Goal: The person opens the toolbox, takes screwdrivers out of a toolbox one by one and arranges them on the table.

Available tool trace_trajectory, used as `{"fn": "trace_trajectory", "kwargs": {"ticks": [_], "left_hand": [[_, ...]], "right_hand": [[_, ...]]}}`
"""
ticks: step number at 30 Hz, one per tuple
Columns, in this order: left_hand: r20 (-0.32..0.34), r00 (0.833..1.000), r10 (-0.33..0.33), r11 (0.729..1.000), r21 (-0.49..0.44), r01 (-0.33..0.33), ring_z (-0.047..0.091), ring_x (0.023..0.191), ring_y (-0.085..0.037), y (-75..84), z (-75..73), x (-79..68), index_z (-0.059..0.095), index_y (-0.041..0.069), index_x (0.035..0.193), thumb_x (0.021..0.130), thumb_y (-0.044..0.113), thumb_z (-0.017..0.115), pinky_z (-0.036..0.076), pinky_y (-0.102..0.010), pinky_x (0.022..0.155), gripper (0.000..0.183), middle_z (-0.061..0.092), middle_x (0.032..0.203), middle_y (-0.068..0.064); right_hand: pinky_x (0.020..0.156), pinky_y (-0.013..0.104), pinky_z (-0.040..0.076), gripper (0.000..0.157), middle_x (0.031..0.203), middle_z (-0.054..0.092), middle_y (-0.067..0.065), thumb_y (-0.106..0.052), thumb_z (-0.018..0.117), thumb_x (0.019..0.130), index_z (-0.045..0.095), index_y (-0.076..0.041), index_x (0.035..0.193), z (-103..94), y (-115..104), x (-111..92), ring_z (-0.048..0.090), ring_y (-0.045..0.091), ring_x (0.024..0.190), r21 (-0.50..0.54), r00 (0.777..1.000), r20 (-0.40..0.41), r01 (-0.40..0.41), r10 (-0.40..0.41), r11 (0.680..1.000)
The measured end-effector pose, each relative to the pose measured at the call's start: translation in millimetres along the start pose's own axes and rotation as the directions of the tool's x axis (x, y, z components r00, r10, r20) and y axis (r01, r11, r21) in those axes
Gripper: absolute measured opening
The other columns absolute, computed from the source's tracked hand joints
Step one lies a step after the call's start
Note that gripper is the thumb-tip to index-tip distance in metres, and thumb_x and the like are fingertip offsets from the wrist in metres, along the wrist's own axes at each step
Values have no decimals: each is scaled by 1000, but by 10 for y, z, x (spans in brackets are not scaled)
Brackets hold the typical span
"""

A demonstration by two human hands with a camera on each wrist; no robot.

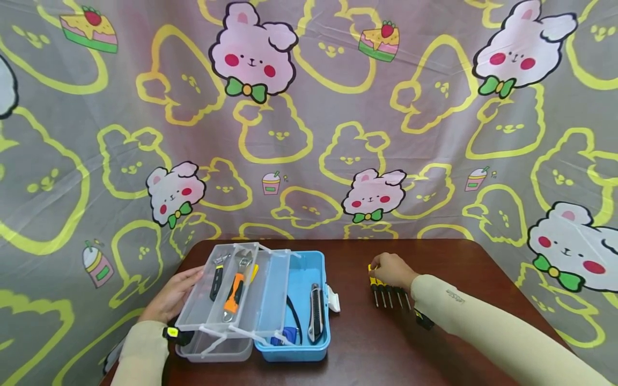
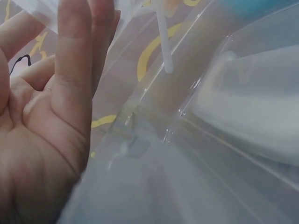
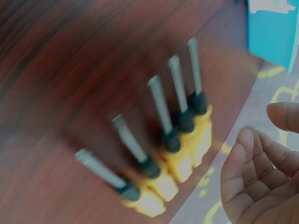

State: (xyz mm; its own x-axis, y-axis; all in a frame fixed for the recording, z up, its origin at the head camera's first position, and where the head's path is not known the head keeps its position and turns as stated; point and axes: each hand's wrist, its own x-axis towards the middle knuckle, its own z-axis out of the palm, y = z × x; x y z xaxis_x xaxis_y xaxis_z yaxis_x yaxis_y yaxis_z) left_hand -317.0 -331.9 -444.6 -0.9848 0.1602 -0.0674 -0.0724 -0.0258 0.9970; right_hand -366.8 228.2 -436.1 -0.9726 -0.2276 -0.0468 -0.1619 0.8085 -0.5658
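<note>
the blue box (image 1: 292, 354) stands open near the table's (image 1: 357, 343) left edge, clear trays (image 1: 200, 326) spread out. five yellow and black screwdrivers (image 3: 171, 141) lie in a row between it and the right edge, silver tips toward the near edge.

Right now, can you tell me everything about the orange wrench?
The orange wrench lies in a narrow section of the clear tray. Its silvery, metal-looking head points away from the person, tilted slightly right. The handle is orange with black parts, ending in a silvery tip. Only the tray seems to touch it.
</note>
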Motion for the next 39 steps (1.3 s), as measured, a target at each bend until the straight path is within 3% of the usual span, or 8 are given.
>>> {"fn": "trace_trajectory", "kwargs": {"ticks": [3, 10, 14, 20, 28, 39], "left_hand": [[0, 1000, -3, 1000, -8, 3, 67, 94, -18, 4, 5, 0, 55, 10, 139, 102, 29, 53, 56, -36, 78, 41, 69, 109, 0], [-7, 999, -37, 999, 3, 37, 66, 95, -19, 14, 8, -22, 36, -1, 148, 101, 32, 55, 55, -37, 79, 61, 68, 111, -1], [-3, 999, -42, 999, 4, 42, 67, 94, -20, 17, 8, -30, 31, -4, 149, 101, 31, 54, 56, -38, 78, 64, 68, 110, -1], [-26, 999, -40, 999, 5, 40, 66, 94, -19, 21, 18, -30, 35, -2, 148, 101, 32, 55, 55, -37, 78, 62, 68, 110, 0], [-33, 998, -53, 998, 22, 53, 65, 97, -18, 15, 38, -45, 34, -1, 149, 100, 34, 55, 54, -37, 82, 63, 67, 112, 1], [13, 1000, -27, 1000, -10, 27, 67, 95, -20, 14, 24, -36, 39, 1, 147, 102, 30, 53, 55, -38, 79, 56, 69, 110, -1]], "right_hand": [[63, 36, 51, 17, 90, 67, 2, -17, 69, 89, 72, -5, 101, 28, -119, 30, 60, 18, 71, -1, 1000, 8, 27, -27, 1000], [67, 37, 53, 13, 88, 67, -1, -20, 71, 88, 73, -10, 96, 123, -339, 54, 60, 15, 73, -34, 995, 34, 90, -88, 995], [69, 37, 54, 15, 89, 67, -2, -21, 72, 88, 74, -11, 98, 181, -470, 46, 60, 15, 75, -26, 992, 37, 122, -121, 992], [70, 37, 54, 16, 89, 66, -3, -20, 71, 90, 73, -9, 100, 260, -689, 85, 59, 14, 76, -5, 979, 38, 199, -199, 980], [70, 33, 54, 14, 88, 67, -5, -18, 68, 92, 74, -8, 100, 319, -963, 118, 60, 13, 77, 0, 944, 53, 325, -324, 946], [77, 31, 54, 22, 101, 68, -3, -24, 66, 93, 72, -10, 110, 398, -1278, 156, 62, 8, 83, 4, 921, 105, 376, -374, 927]]}}
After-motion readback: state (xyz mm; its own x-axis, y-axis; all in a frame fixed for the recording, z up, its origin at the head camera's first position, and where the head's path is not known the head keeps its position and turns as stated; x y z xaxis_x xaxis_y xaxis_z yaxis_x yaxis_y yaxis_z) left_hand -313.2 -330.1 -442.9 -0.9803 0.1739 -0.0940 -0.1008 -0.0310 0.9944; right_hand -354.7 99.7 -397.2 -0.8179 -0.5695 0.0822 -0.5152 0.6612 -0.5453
